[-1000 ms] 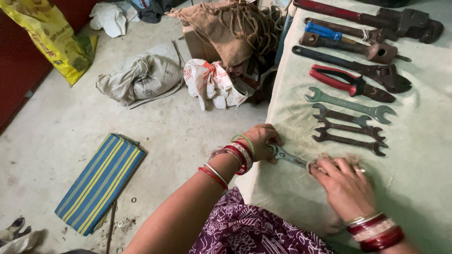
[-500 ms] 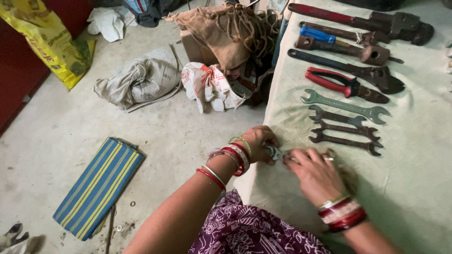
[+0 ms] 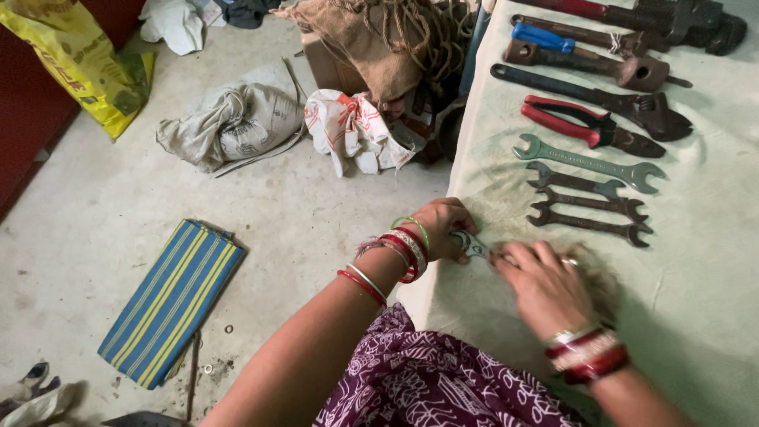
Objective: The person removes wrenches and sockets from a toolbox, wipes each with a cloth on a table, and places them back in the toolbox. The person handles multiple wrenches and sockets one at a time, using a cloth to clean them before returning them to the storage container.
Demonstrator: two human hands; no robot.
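head view looks down on a big surface (image 3: pixel 696 261) under a pale green cloth, with tools laid out in a neat row down it — pipe wrench (image 3: pixel 632 14), hammer (image 3: pixel 589 57), adjustable wrench (image 3: pixel 593 99), red-handled pliers (image 3: pixel 581 122), then three open-ended spanners (image 3: pixel 589 194). on the floor (image 3: pixel 103 237) to the left sit a grey sack (image 3: pixel 237 122) and a blue striped cloth (image 3: pixel 170 304). both hands meet at the near edge of the surface: left hand (image 3: pixel 443 229) has its fingers pinched on one end of a small spanner (image 3: pixel 472 245), right hand (image 3: pixel 545 289) lies curled over the other end, so i can't tell how tight that grip is. looks to me like it's being set down in line below the others — the next move calls for squaring it parallel to the row, then letting go.
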